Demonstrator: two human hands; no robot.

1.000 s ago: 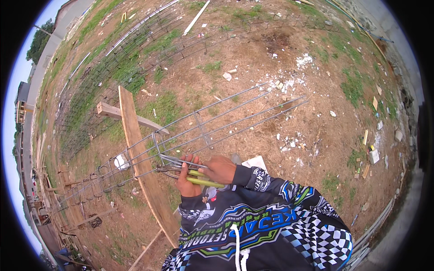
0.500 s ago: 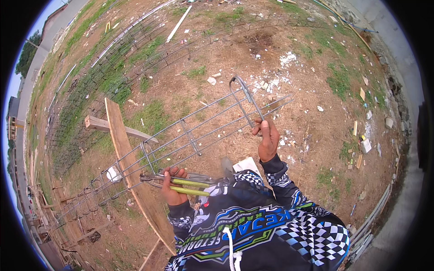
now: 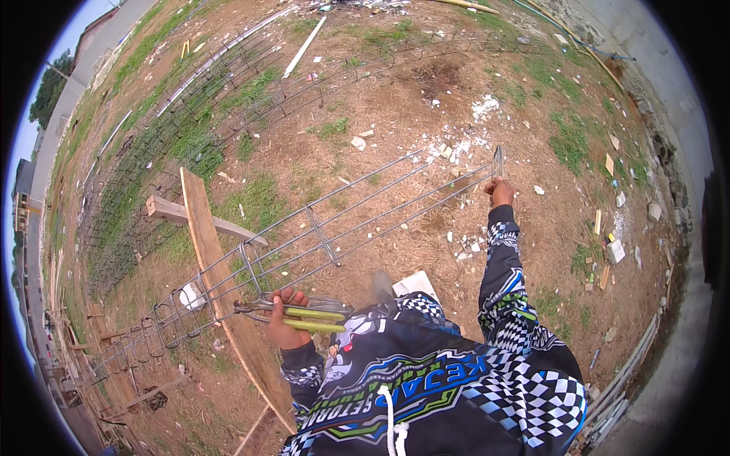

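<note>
Outdoor yard in flat daylight. Bare brown soil (image 3: 395,114) is lying patched with grass (image 3: 251,205) and white rubble (image 3: 487,106). A wooden plank (image 3: 201,235) is crossing a timber beam (image 3: 171,210). A paved strip (image 3: 677,83) is bordering the far edge.

His left hand (image 3: 283,325) stays close to his chest, fingers curled; right arm stretches forward, right hand (image 3: 499,191) fisted.

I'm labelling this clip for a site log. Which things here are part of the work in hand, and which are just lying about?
In hand:
- left hand gripping yellow-handled pincers
- right hand at the far stirrup of the rebar cage
- wooden plank under the cage

Lying about:
- white rubble
- finished cages on grass
</note>
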